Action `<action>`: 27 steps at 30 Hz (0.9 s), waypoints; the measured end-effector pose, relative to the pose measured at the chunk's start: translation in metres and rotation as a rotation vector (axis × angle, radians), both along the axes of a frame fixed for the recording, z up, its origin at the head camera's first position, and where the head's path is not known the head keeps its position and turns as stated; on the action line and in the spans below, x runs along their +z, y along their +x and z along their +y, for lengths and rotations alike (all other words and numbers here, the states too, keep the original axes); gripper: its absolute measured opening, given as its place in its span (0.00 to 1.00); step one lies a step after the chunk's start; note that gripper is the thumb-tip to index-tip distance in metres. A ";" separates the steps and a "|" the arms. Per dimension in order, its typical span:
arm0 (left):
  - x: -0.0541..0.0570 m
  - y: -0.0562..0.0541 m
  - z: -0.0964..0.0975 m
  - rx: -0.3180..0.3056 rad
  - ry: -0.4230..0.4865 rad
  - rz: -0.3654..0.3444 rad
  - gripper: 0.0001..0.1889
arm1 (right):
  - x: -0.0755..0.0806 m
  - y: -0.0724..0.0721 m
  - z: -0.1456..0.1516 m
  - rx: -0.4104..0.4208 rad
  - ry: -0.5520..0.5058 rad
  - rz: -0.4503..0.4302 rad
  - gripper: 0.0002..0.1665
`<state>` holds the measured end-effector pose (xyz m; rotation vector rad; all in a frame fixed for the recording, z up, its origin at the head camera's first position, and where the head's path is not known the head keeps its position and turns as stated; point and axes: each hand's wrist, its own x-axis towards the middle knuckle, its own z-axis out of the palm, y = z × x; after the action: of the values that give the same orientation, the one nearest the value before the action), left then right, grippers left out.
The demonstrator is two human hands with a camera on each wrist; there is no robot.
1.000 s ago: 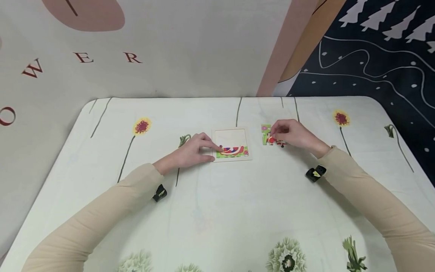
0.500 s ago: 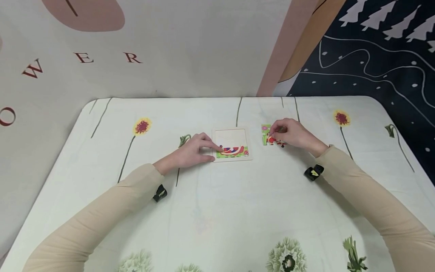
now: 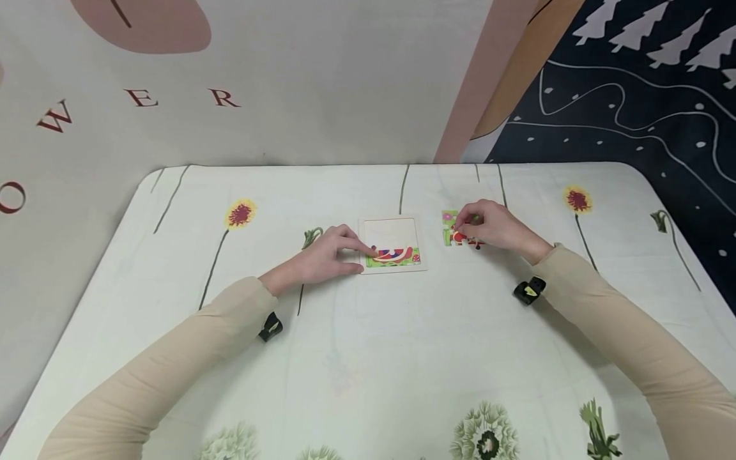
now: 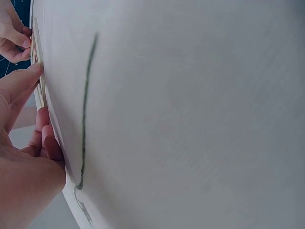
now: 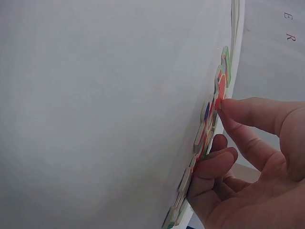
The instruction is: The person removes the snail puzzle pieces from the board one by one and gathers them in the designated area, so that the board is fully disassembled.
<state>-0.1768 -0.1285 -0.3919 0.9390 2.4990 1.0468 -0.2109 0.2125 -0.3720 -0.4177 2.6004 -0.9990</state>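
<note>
A small square puzzle board (image 3: pixel 393 231) lies on the cloth, its lower part filled with red, blue and green pieces (image 3: pixel 398 256). My left hand (image 3: pixel 326 257) rests at the board's left side; the extended index finger presses on the filled part and the thumb touches the near edge. Right of the board, my right hand (image 3: pixel 494 225) is over a group of loose jigsaw pieces (image 3: pixel 449 229), partly covering them. In the right wrist view, thumb and index fingertips pinch a red jigsaw piece (image 5: pixel 222 88), low among the other pieces.
A white tablecloth (image 3: pixel 391 345) printed with flowers and stems covers the table. A pale wall hanging with letters (image 3: pixel 221 97) rises behind the far edge, and dark fabric with white trees (image 3: pixel 632 96) hangs at the right. Each wrist wears a black camera (image 3: pixel 529 291).
My right hand has shifted very slightly left and away from me over the loose pieces. The left hand and the board have stayed in place.
</note>
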 end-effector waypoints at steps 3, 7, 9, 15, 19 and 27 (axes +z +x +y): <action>0.001 0.000 0.000 0.000 0.001 -0.001 0.17 | 0.000 0.000 0.000 -0.001 0.004 -0.002 0.06; 0.001 0.001 -0.001 -0.001 0.005 -0.001 0.17 | -0.001 -0.001 0.000 -0.003 0.009 -0.009 0.06; 0.000 0.000 -0.001 -0.006 0.008 0.001 0.17 | -0.002 -0.002 0.000 -0.005 0.011 -0.013 0.06; -0.001 -0.001 0.000 -0.016 0.013 0.007 0.17 | -0.002 -0.003 0.001 -0.017 0.009 -0.018 0.07; -0.001 0.000 0.000 -0.018 0.014 0.005 0.16 | 0.000 -0.002 0.001 -0.021 -0.009 -0.009 0.07; -0.001 0.001 0.000 -0.009 0.000 0.001 0.16 | 0.003 0.002 -0.006 -0.027 -0.019 -0.001 0.09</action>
<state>-0.1760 -0.1289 -0.3929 0.9506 2.4929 1.0442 -0.2091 0.2067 -0.3689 -0.3883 2.6042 -1.0329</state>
